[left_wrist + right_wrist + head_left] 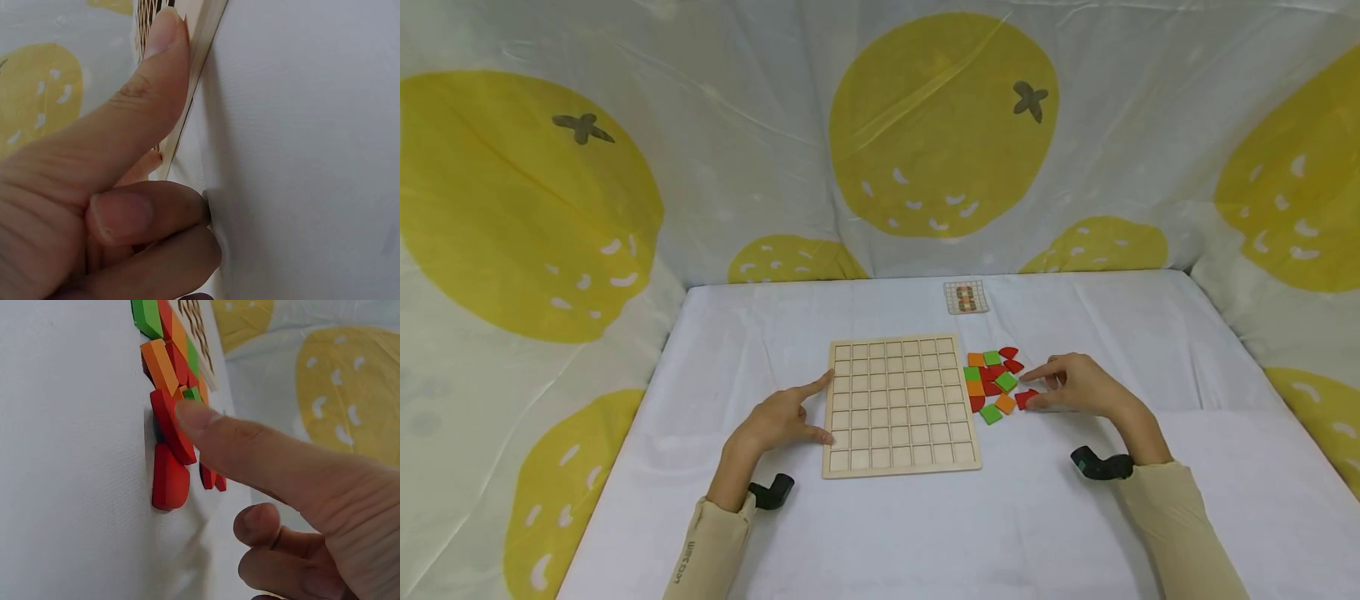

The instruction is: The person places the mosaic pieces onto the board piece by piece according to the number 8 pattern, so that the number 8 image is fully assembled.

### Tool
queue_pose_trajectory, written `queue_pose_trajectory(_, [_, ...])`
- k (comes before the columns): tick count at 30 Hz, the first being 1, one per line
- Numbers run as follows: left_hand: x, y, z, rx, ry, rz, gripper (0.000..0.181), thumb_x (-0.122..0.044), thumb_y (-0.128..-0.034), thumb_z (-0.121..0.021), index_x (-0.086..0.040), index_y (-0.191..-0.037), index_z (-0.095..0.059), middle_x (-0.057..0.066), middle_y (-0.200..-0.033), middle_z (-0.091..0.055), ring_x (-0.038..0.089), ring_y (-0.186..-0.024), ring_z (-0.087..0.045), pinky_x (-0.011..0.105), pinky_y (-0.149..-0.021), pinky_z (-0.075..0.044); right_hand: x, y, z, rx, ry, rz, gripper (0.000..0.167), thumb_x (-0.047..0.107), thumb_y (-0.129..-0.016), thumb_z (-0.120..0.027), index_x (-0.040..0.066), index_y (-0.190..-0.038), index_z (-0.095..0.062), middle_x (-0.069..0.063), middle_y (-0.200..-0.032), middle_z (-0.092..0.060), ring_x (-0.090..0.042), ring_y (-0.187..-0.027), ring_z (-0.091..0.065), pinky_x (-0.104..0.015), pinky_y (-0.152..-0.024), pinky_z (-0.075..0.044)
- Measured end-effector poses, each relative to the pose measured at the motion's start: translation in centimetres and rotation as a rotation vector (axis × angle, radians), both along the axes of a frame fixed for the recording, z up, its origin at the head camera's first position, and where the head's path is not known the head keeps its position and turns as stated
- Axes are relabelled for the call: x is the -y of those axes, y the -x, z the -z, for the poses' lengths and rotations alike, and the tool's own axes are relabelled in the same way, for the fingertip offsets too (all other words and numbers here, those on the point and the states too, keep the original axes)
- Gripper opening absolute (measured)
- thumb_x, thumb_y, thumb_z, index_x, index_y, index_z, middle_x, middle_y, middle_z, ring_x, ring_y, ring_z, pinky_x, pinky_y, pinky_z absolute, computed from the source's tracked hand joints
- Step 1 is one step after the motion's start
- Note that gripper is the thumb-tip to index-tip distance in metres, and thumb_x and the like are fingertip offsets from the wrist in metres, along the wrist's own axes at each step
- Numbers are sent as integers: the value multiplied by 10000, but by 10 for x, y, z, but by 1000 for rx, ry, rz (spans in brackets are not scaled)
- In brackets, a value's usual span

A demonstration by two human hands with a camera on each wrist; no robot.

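On white cloth (pixel 917 533), hands (pixel 778 417) (pixel 1078 383), fingertips (pixel 164 31) apart: left against gridded wooden board (pixel 898 404), right at curved red tile (pixel 167 425)

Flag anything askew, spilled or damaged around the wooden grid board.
Nothing looks spilled or damaged. In the right wrist view, one red tile looks tipped up under the right hand, with a dark gap beneath it; that stands out because the frontmost green square tile lies flat.

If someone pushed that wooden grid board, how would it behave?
The grid board, with its straight wooden edges, would probably slide without bending. Lying flat on the white cloth, it seems unlikely to roll or tip. The left hand at its edge might steady it.
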State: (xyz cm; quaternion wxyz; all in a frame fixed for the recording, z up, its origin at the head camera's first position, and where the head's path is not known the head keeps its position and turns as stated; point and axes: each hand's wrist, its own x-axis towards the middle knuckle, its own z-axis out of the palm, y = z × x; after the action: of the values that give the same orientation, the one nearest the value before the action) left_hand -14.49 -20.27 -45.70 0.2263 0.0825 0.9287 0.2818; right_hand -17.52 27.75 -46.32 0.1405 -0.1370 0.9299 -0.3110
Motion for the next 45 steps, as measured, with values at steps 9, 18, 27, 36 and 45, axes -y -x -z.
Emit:
queue_pose_trajectory(9, [-1, -1, -3, 17, -23, -8, 1091, -385, -760, -904, -315, -1645, -270, -25, -621, -397, 119, -571, -311, 288, -585, -302, 3, 2, 5, 0, 13, 16, 250, 239, -753, -935, 160, -974, -848, 48, -596, -417, -123, -604, -415, -234, -547, -286])
queue_pose_trajectory(18, [-1, -2, -4, 26, -52, -28, 1089, -376, -758, -911, -319, -1643, -279, -24, -615, -385, 117, -558, -299, 281, -574, -297, 6, 3, 7, -27, -19, 64, 279, 217, -810, -891, 119, -1062, -822, 22, -624, -401, -160, -623, -404, -254, -546, -276])
queue_pose_trajectory(27, [-1, -1, -3, 39, -55, -43, 1099, -362, -749, -921, -338, -1640, -277, -26, -611, -396, 115, -554, -303, 276, -574, -296, 6, 2, 6, -24, -33, 59, 266, 183, -832, -866, 116, -1085, -822, 31, -612, -387, -148, -597, -389, -245, -540, -270])
queue_pose_trajectory(36, [-1, -2, -3, 24, -55, -38, 1093, -379, -748, -916, -318, -1640, -289, -31, -602, -390, 111, -553, -303, 273, -570, -296, 3, 3, 8, -17, -16, 63, 301, 127, -857, -831, 105, -1155, -804, 32, -608, -372, -133, -572, -383, -231, -524, -278])
queue_pose_trajectory(45, [-1, -2, -2, 17, -39, -35, 1096, -383, -744, -918, -318, -1640, -290, -32, -610, -382, 114, -556, -301, 276, -572, -293, -4, 4, 6, -8, -7, 96, 364, 129, -870, -808, 62, -1224, -756, -14, -684, -464, -184, -664, -439, -265, -556, -324])
